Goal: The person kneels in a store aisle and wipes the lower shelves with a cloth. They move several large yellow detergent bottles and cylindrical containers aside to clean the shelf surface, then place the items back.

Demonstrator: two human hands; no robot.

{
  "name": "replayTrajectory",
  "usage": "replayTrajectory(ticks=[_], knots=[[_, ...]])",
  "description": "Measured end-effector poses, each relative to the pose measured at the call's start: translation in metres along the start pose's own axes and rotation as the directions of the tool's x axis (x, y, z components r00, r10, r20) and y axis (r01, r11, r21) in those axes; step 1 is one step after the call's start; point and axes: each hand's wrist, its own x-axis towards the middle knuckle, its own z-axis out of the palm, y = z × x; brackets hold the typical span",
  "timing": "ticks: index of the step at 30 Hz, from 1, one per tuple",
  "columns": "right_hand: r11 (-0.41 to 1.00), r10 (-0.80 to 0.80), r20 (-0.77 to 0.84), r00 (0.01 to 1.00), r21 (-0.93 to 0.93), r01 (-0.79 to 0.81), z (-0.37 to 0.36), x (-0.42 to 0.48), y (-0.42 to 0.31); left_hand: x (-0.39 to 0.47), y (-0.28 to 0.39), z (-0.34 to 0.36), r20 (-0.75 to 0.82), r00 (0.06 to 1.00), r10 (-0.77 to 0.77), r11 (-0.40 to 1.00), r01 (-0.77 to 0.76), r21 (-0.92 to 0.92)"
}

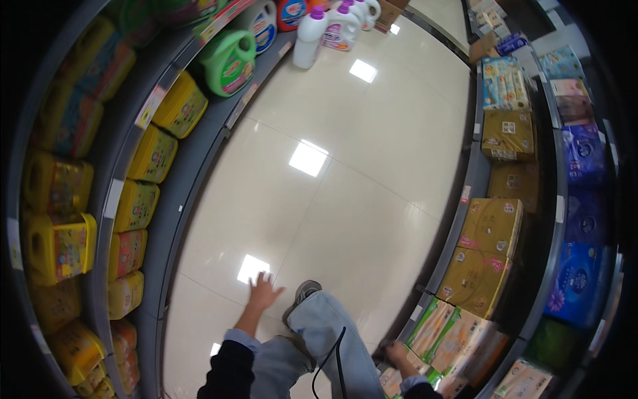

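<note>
My left hand (265, 292) hangs over the glossy tiled floor (319, 214) with its fingers spread and nothing in them. To its right are my legs in light blue jeans (324, 319), and one grey shoe (306, 292) shows on the floor. My right hand (397, 353) is low at the front edge of the right shelf. It lies beside peach-and-green packs of tissue paper (461, 341). Its fingers are blurred against the dark shelf edge, so whether they grip anything is unclear.
Yellow plastic tubs (152, 153) line the left shelf (199, 149), with a green detergent jug (229, 62) farther along. White bottles (310, 40) stand on the floor beyond. Gold tissue packs (491, 227) and a blue pack (573, 284) fill the right shelves. A black cord (341, 359) hangs before my legs.
</note>
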Motion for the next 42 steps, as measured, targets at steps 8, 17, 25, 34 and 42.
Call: replayTrajectory(ticks=[8,17,25,34,42], knots=[[0.816,0.076,0.408,0.91,0.499,-0.292,-0.113,-0.243,-0.052,-0.076,0.175,-0.107,0.049,0.947,0.318,0.918,-0.294,-0.267],[0.681,-0.066,0.285,0.956,0.713,-0.165,-0.092,-0.141,-0.017,-0.102,0.128,-0.238,-0.207,0.973,0.101,0.982,-0.131,-0.138],[0.67,-0.023,0.337,0.941,0.704,-0.236,-0.289,-0.038,-0.129,-0.093,0.098,-0.265,-0.033,0.983,-0.182,0.96,0.17,-0.221],[0.943,-0.12,-0.29,0.95,0.267,0.201,-0.426,0.134,-0.309,0.002,0.183,-0.374,-0.191,0.96,-0.203,0.851,0.076,-0.52],[0.889,-0.309,-0.202,0.929,0.286,0.358,-0.517,0.271,-0.445,0.041,0.188,-0.406,-0.196,0.859,-0.473,0.739,0.265,-0.619]])
